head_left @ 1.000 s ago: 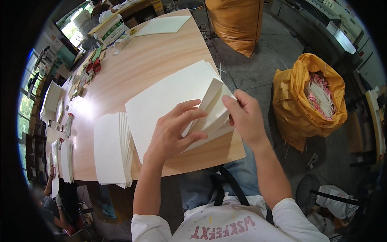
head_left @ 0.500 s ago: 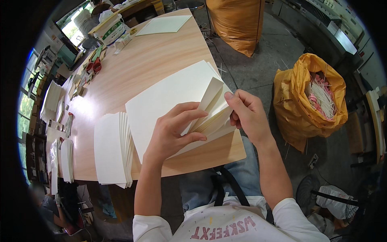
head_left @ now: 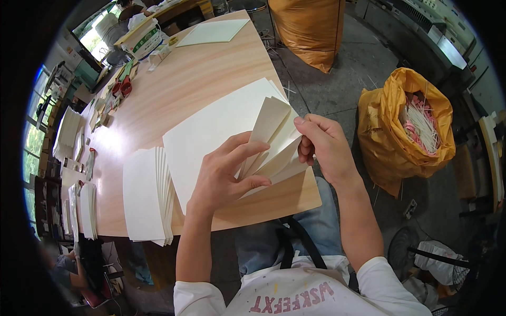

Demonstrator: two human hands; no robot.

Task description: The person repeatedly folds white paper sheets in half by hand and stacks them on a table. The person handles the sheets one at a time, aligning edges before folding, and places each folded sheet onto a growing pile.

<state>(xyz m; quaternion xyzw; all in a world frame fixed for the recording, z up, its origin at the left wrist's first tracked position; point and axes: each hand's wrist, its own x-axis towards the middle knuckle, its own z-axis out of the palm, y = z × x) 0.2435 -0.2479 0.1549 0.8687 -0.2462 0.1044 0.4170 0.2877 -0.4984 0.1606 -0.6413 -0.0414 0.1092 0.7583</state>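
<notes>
Work position: the folded white paper piece (head_left: 272, 118) sits over the right-hand part of the large white sheets (head_left: 211, 129), near the front right corner of the bench (head_left: 216, 68). Its panels stand apart, the upper one tilted up off the sheets.

Left hand (head_left: 219, 166): the fingers (head_left: 246, 151) are spread, with a wide gap between thumb and forefinger. They rest against the panels without a closed grip; whether any fingertip reaches inside the fold cannot be told.

Right hand (head_left: 328, 150): thumb and forefinger are closed in a pinch on the piece's right edge, the other fingers curled beneath.

Handling guidance:
1. Pinch lightly, close to the edge — a hard grip would probably crease the stock.
2. Brace with the left fingers broad and flat, so that the load spreads over the panel.
3. Separate the layers along the existing fold, evenly from end to end; pulling at one corner may twist the piece or tear it.
4. Support the piece over the sheets — the bench edge is close by on the right.

The fanned white stack (head_left: 143, 195) lies just left of the sheets.
</notes>
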